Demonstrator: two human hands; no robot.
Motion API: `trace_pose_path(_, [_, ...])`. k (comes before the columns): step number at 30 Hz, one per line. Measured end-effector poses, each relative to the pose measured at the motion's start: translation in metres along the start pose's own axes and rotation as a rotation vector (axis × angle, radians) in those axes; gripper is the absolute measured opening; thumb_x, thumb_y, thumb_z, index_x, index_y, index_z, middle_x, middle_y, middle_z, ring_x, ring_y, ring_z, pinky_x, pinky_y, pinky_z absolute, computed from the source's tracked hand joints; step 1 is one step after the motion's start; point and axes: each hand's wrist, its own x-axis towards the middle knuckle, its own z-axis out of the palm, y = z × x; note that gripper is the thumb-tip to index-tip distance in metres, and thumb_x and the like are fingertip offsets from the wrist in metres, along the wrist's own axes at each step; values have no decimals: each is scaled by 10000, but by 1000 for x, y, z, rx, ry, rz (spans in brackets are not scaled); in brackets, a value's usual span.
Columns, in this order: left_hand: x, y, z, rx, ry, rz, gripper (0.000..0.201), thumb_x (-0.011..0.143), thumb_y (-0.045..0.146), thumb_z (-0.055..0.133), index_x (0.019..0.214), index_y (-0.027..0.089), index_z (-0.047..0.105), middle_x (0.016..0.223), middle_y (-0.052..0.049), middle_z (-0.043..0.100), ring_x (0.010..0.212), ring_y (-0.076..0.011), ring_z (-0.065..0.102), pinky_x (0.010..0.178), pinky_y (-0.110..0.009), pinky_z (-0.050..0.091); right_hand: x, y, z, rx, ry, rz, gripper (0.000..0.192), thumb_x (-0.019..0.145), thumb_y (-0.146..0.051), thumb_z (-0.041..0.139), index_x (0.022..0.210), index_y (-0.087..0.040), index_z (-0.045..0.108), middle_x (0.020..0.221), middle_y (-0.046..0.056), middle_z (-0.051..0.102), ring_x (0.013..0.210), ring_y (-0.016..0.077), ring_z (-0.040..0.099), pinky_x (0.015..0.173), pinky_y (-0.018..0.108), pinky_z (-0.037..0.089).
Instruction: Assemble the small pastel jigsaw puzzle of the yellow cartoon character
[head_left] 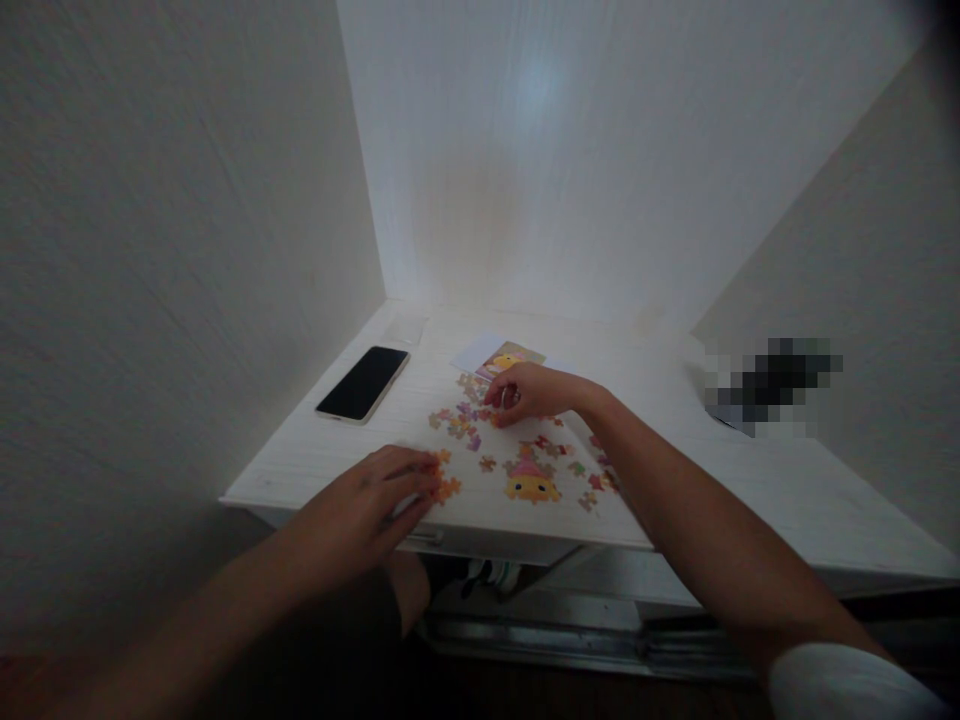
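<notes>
No text, label, brand, number or sign can be read anywhere in view. The phone (pixel 364 384) has a dark screen with no readable characters on it. The picture card (pixel 516 358) and the puzzle pieces (pixel 532 488) carry printed pictures (a yellow face among them), but no lettering on them can be made out. The dark object (pixel 781 380) at the right is pixelated, so any marking there is unreadable.

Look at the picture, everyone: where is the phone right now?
In the head view, the phone lies on the left part of the white tabletop, farther back than the left hand and to the left of the loose puzzle pieces.
</notes>
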Motion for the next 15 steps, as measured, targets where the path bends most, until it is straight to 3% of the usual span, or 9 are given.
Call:
trace_pose_path(7, [1, 1, 0, -14, -7, -10, 253, 964, 248, 502, 1164, 209, 651, 1255, -103, 605, 1168, -215, 572, 1008, -396, 506, 1, -4, 4, 34, -36, -83, 230, 761, -202, 695, 984, -151, 712, 869, 48, 725, 729, 127, 635, 645, 232, 485])
trace_pose_path(15, [0, 0, 0, -35, 3, -7, 259, 956, 244, 514, 1172, 217, 653, 1262, -102, 606, 1175, -223, 570, 1007, -403, 507, 4, -2, 8, 40, -41, -119, 250, 732, -209, 739, 976, -157, 718, 869, 39, 707, 739, 121, 615, 650, 224, 469])
